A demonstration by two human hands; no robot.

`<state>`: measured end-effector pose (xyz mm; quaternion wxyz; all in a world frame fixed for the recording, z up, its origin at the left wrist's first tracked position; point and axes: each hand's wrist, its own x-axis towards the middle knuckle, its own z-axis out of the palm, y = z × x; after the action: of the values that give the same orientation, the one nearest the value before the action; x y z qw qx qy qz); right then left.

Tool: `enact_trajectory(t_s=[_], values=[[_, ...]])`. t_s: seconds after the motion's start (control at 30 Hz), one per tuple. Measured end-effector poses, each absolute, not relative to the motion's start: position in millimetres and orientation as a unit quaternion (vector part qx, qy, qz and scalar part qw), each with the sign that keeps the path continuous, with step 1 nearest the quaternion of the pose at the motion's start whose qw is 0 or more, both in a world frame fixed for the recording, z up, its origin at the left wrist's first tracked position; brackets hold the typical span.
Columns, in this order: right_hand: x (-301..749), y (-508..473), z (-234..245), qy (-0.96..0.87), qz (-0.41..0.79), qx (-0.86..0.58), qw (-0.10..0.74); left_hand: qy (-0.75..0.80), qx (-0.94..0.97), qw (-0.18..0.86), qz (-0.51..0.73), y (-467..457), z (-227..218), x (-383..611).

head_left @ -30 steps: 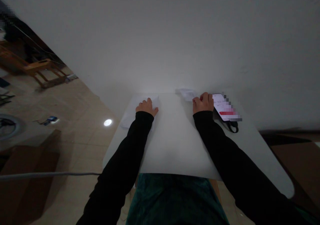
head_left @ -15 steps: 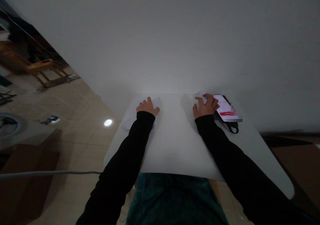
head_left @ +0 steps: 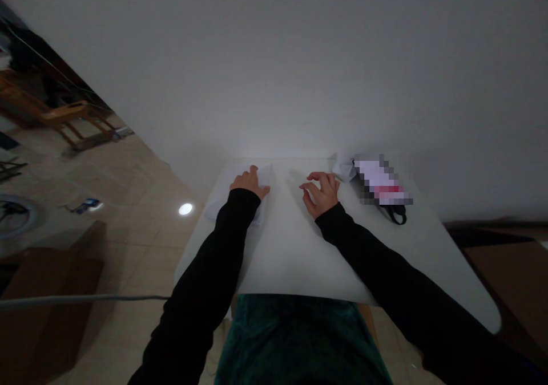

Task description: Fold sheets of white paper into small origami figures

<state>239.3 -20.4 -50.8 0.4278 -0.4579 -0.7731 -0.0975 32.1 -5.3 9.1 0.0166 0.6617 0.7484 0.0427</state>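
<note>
My left hand (head_left: pixel 249 183) lies palm down on a white folded cloth or sheet (head_left: pixel 226 194), at the left of the white table top (head_left: pixel 291 259). My right hand (head_left: pixel 320 193) rests with curled, spread fingers on the bare table, holding nothing. A crumpled white tissue (head_left: pixel 342 166) is just beyond its fingers and apart from them. Beside the tissue lies a phone (head_left: pixel 379 179) with a pixelated screen, and a black strap (head_left: pixel 399 217) hangs from under it.
A white wall (head_left: pixel 274 60) rises behind the table. Left of the table are a tiled floor (head_left: pixel 141 242), a wooden frame (head_left: pixel 55 114), a brown cardboard box (head_left: pixel 51 311) and a grey cable (head_left: pixel 81 299). My dark green lap (head_left: pixel 299 345) shows below the table edge.
My right hand has moved left and toward me, away from the phone. The crumpled tissue now lies further right, against the phone. My left hand stays on the white sheet.
</note>
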Motion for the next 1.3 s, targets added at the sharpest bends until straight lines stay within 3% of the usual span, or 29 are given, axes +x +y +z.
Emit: enact_trajectory(t_s=[0.37,0.77,1.1,1.3], values=[[240,-17,-53,-0.781,-0.073,-0.451,0.426,0.697,0.715,0.035,0.029,1,5,25],[240,-13,-57,-0.786,-0.073,-0.444,0.424,0.736,0.675,-0.020,0.047,6,1,22],[239,-14,-54,-0.786,-0.068,-0.454,0.413,0.848,0.529,0.000,0.043,4,9,-16],[239,-14,-54,-0.786,-0.065,-0.464,0.403,0.829,0.557,0.008,0.051,2,11,-18]])
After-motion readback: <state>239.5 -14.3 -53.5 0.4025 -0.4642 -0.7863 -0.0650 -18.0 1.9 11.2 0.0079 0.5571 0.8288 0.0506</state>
